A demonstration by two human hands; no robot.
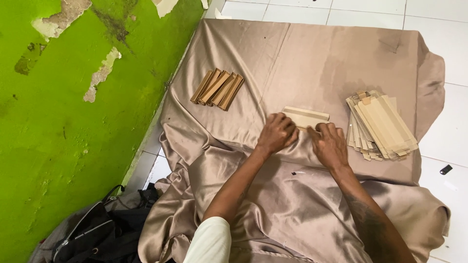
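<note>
Both my hands press down on a flat tan cardboard piece [306, 117] lying on a shiny beige cloth [302, 63]. My left hand [277, 133] covers its near left part, fingers curled onto it. My right hand [329, 143] rests on its near right edge. To the right of my right hand lies a fanned stack of flat tan cardboard blanks [381, 125]. Several folded brown cardboard pieces [217, 88] lie in a row at the far left of the cloth.
The cloth is spread over a white tiled floor [438, 24] and bunches up toward me. A green wall with peeling paint [73, 97] runs along the left. A black bag [97, 229] sits at the lower left. A small dark object [445, 169] lies on a tile at right.
</note>
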